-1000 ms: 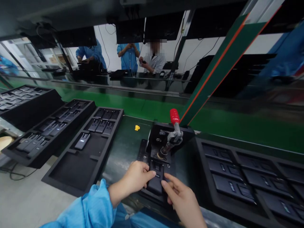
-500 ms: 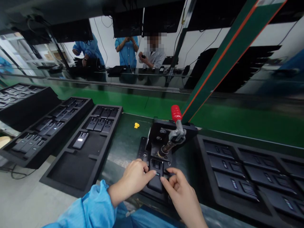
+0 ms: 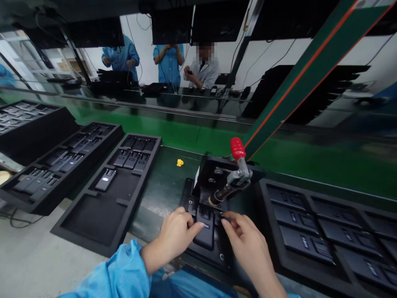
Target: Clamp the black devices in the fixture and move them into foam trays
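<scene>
One device [image 3: 205, 239], held under my half-curled left fingers [image 3: 196, 229], seems mid-alignment; my parted, empty right fingers [image 3: 229, 230] should next square it.

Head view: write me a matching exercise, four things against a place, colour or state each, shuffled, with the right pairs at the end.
Things
1. Clamp handle grip
2. Small yellow piece
3. Left hand
4. Right-hand tray

Descriptions
A. Has its thumb on the dark device in the fixture
B. Holds several devices in compartments
C. Red
D. Lies on the bench, left of the fixture

Pairs: 1-C, 2-D, 3-A, 4-B.
</scene>
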Demonstrator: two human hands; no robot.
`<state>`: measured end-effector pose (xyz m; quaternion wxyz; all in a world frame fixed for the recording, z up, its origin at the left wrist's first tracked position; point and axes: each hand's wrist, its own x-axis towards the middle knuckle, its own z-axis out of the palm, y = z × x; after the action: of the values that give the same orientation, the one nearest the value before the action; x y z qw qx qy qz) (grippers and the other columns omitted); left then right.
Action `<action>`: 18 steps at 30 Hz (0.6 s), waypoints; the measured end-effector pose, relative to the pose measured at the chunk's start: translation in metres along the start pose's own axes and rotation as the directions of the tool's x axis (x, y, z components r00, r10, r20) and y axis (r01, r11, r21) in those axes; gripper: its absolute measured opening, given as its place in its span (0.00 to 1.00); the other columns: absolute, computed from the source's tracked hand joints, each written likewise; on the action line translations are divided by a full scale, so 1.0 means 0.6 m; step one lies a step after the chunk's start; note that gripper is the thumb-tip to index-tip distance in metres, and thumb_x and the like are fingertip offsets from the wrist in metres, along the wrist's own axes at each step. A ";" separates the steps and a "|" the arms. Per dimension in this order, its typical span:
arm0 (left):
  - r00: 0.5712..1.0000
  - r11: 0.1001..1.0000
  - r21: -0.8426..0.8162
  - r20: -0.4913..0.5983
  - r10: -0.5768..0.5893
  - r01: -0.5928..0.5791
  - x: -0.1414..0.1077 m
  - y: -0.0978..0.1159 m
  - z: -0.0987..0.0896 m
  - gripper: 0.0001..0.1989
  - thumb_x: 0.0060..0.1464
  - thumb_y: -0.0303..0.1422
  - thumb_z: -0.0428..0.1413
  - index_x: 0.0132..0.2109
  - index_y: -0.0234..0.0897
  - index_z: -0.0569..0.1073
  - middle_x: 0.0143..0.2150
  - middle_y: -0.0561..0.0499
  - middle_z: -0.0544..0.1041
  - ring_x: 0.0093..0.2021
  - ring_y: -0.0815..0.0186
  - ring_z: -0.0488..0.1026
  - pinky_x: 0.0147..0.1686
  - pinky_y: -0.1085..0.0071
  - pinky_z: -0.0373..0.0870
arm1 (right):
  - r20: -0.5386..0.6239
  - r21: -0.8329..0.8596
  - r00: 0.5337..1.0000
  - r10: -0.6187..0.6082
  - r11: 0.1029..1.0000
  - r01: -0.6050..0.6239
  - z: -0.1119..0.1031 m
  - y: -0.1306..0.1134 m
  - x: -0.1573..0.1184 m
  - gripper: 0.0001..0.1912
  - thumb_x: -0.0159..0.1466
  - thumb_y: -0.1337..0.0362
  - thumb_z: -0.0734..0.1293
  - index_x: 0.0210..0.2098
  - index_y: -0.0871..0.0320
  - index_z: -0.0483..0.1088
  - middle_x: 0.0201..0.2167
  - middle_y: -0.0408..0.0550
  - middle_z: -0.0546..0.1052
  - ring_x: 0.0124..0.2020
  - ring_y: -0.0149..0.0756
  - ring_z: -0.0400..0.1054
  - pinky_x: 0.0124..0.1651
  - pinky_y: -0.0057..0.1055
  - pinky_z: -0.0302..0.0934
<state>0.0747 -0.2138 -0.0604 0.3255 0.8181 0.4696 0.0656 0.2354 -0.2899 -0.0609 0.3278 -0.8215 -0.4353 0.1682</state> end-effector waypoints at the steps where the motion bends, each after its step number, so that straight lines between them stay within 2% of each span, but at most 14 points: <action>1: 1.000 1.000 0.004 -0.003 0.001 -0.001 -0.001 0.000 0.001 0.14 0.54 0.41 0.52 0.27 0.37 0.72 0.31 0.51 0.69 0.33 0.65 0.69 0.33 0.71 0.63 | 0.007 -0.023 1.000 -0.016 1.000 0.016 0.000 -0.002 0.006 0.22 0.51 0.48 0.54 0.31 0.56 0.69 0.23 0.44 0.64 0.21 0.34 0.61 0.27 0.32 0.58; 8: 0.999 1.000 0.026 -0.044 0.003 -0.002 -0.004 -0.002 0.009 0.13 0.54 0.40 0.53 0.27 0.38 0.71 0.31 0.53 0.70 0.33 0.65 0.70 0.33 0.72 0.63 | 0.106 -0.112 0.993 -0.055 0.991 0.067 0.008 -0.007 0.030 0.17 0.53 0.51 0.54 0.23 0.56 0.65 0.24 0.46 0.64 0.27 0.37 0.63 0.32 0.33 0.57; 18: 0.996 0.999 0.039 -0.092 -0.002 0.006 -0.009 -0.006 0.024 0.13 0.55 0.40 0.52 0.27 0.38 0.70 0.31 0.53 0.70 0.31 0.66 0.70 0.30 0.73 0.62 | 0.164 -0.237 0.981 -0.103 0.961 0.140 0.018 -0.001 0.037 0.11 0.60 0.60 0.53 0.29 0.56 0.64 0.28 0.46 0.66 0.32 0.38 0.66 0.34 0.31 0.58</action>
<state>0.0753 -0.2237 -0.0727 0.2876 0.8194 0.4870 0.0933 0.2413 -0.2670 -0.0683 0.1988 -0.8125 -0.5260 0.1536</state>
